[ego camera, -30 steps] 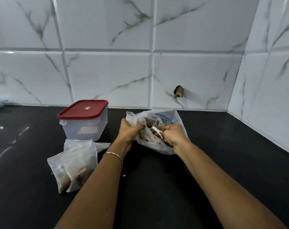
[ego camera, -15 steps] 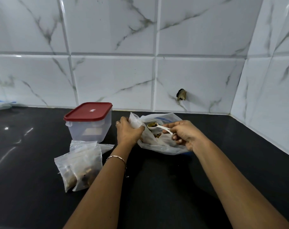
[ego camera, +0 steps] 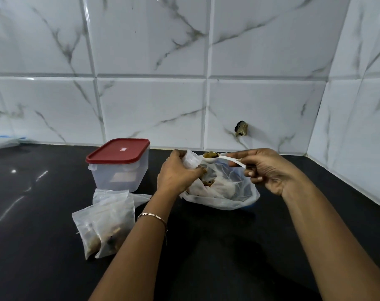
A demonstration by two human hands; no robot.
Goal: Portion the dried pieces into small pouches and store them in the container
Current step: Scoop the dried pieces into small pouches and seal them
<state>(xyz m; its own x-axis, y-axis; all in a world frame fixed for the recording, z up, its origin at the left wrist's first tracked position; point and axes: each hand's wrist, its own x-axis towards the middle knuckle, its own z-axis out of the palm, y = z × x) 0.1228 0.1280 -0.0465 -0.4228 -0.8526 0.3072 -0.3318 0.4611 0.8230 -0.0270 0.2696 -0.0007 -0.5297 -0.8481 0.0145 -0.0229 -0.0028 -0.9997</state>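
My right hand (ego camera: 269, 170) pinches the handle of a white plastic spoon (ego camera: 222, 158) whose bowl carries brownish dried pieces (ego camera: 210, 154). The bowl hovers just above the mouth of a small clear pouch (ego camera: 191, 159), which my left hand (ego camera: 177, 173) grips upright. Below both lies a large clear plastic bag (ego camera: 234, 192), open, with more dried pieces inside. To the left stands a clear container with a red lid (ego camera: 119, 164), closed. In front of it lie filled small pouches (ego camera: 106, 222) on the black counter.
The black counter (ego camera: 206, 257) runs to a white marble-tiled wall at the back and a side wall at the right. A dark hole (ego camera: 241, 128) marks the back wall. Some clear plastic with a blue edge (ego camera: 4, 140) lies at the far left.
My right hand lifted the loaded spoon out of the large bag and up to the mouth of the small pouch. My left hand raised the pouch slightly.
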